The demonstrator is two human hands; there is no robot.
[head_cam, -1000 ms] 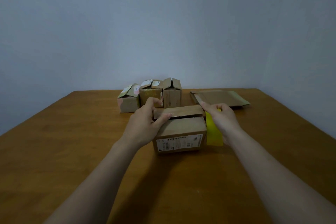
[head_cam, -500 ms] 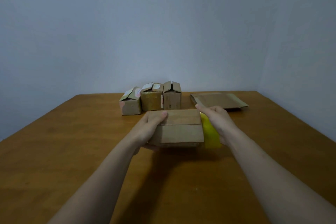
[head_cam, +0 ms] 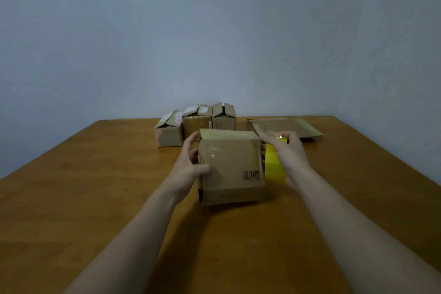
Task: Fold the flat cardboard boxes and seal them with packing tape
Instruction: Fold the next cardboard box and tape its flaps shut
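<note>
The cardboard box sits in the middle of the counter, its barcode face turned up toward the camera. The left hand grasps its left edge, thumb on the top face and fingers behind. Just beside the box's right side, the right hand grips a yellow tape roll. Behind stand three small boxes, with a stack of flat cardboard to their right.
</note>
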